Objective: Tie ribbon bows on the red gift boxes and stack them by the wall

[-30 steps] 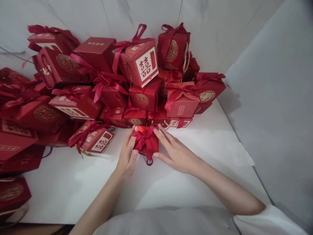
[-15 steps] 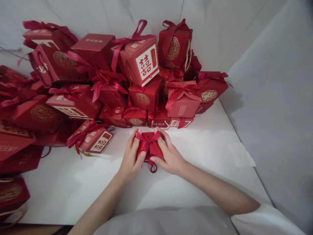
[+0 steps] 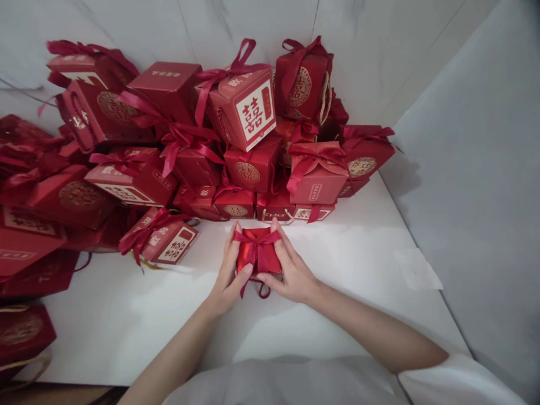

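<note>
A small red gift box (image 3: pixel 257 256) with a red ribbon bow on top sits on the white table (image 3: pixel 337 292), just in front of the pile. My left hand (image 3: pixel 228 275) cups its left side, fingers curled along the edge and thumb on the near face. On the other side, my right hand (image 3: pixel 291 270) grips it the same way. Both hands are closed on this box. A loop of ribbon hangs from the box's near side onto the table.
A large heap of red gift boxes (image 3: pixel 248 115) with ribbons and gold emblems is stacked against the marble wall (image 3: pixel 358 45), spreading left. One box (image 3: pixel 162 242) lies tipped over at the left front. More red boxes (image 3: pixel 21 332) sit at the far left edge.
My right hand, spread flat over the box a second ago, has curled round its right side. Both hands now clasp the box, which sits slightly nearer to me.
</note>
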A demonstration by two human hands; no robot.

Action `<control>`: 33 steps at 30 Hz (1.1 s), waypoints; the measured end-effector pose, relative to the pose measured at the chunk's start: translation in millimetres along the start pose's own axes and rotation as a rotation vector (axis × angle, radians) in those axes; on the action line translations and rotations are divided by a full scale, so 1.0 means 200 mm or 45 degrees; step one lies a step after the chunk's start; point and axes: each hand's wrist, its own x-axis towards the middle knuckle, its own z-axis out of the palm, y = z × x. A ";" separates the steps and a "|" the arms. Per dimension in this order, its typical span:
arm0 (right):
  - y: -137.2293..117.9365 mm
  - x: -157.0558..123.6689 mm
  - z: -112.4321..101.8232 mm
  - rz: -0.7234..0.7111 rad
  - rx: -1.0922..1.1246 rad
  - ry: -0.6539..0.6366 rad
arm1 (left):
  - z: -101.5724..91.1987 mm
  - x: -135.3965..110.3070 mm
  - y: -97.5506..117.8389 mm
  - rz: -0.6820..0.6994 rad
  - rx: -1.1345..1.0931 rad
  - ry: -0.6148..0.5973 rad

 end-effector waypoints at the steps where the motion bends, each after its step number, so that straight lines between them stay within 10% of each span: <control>1: 0.00 0.00 0.01 -0.003 0.002 0.013 | 0.00 0.00 0.00 -0.018 -0.073 0.013; 8: 0.01 -0.02 0.06 -0.068 -0.041 0.070 | 0.04 0.08 0.03 -0.281 -0.428 0.372; 23: 0.00 -0.02 0.07 -0.070 -0.059 0.086 | -0.02 0.06 0.07 -0.270 -0.334 0.075; 33: 0.01 -0.04 0.05 -0.159 0.056 0.125 | -0.06 0.08 0.07 -0.392 -0.598 0.232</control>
